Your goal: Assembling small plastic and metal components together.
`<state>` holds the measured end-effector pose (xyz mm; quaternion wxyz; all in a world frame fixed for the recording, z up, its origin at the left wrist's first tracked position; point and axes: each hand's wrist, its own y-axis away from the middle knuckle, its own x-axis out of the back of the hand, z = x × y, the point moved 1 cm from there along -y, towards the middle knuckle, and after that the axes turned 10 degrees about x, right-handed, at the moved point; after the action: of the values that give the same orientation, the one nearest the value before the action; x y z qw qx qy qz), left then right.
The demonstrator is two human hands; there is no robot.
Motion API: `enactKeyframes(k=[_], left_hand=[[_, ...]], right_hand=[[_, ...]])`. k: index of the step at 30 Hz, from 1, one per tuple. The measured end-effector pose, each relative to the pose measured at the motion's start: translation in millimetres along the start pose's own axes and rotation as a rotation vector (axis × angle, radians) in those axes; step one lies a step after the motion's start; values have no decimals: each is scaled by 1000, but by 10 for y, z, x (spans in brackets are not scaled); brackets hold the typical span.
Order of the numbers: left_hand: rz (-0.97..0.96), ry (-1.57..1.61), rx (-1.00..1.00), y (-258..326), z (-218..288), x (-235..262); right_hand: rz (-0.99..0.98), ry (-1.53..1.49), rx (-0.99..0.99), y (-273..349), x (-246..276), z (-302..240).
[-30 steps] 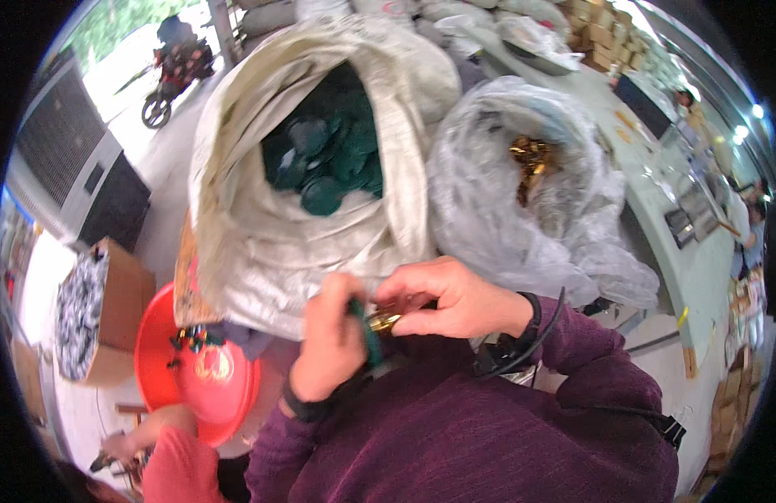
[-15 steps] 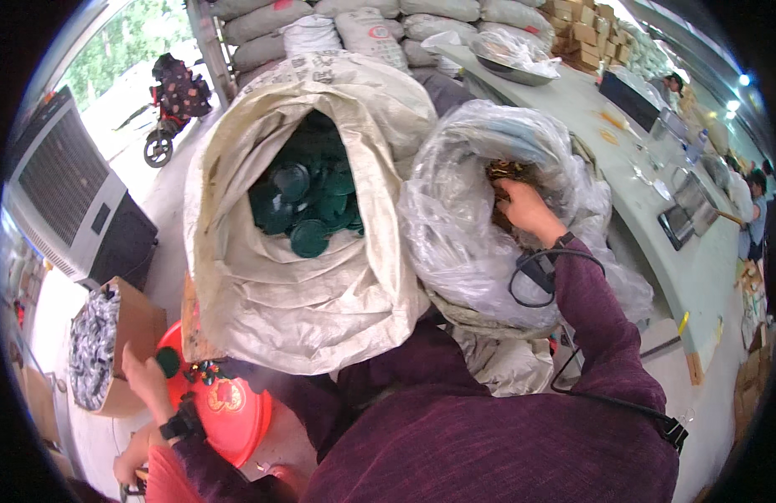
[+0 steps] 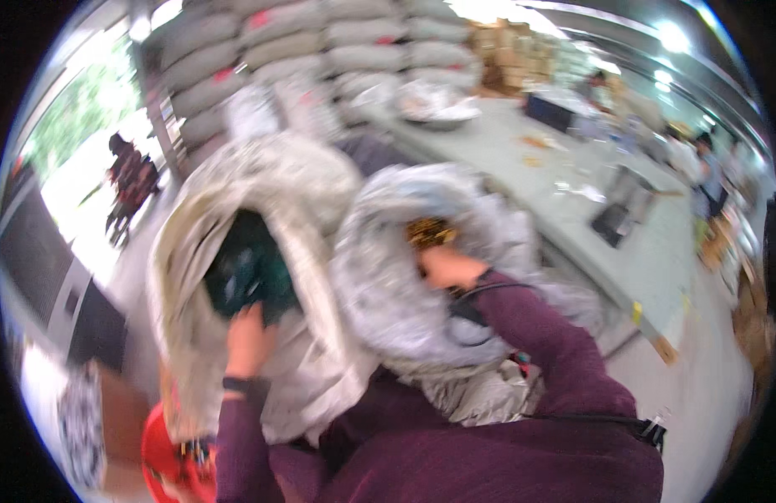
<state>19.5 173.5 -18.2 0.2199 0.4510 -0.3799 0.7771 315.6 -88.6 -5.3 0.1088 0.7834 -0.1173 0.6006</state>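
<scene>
At the mouth of a white woven sack (image 3: 333,381), my left hand (image 3: 252,339) reaches up to the dark green round pieces (image 3: 247,264) inside. Motion smears its fingers, so a grip cannot be made out. My right hand (image 3: 451,267) is inside the neighbouring sack, which has a clear plastic liner (image 3: 371,277). It touches shiny gold-brown pieces (image 3: 430,232), and its fingertips are blurred and partly hidden there. A dark band circles my left wrist, and a black cord hangs near the right one.
A red tub (image 3: 156,432) with small dark and coloured pieces stands low left, beside a cardboard box (image 3: 124,427) of grey-white pieces. A long grey-green table (image 3: 564,193) runs along the right. Stacked sacks (image 3: 363,59) fill the back; a grey cooler (image 3: 49,260) stands left.
My left hand has moved from above the red tub up and right into the white sack's mouth. My right hand remains among the gold-brown pieces. The whole view has shifted and blurred.
</scene>
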Motion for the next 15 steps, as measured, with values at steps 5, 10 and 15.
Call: enactKeyframes(k=[5, 10, 15], left_hand=[[-43, -299, 86, -48, -44, -384], [-26, -248, 94, -81, -275, -487], [78, -100, -52, 7, -312, -426]], right_hand=[[-87, -107, 40, 92, -51, -115], [-111, -228, 128, 110, -110, -160], [-138, -136, 157, 109, -151, -149]])
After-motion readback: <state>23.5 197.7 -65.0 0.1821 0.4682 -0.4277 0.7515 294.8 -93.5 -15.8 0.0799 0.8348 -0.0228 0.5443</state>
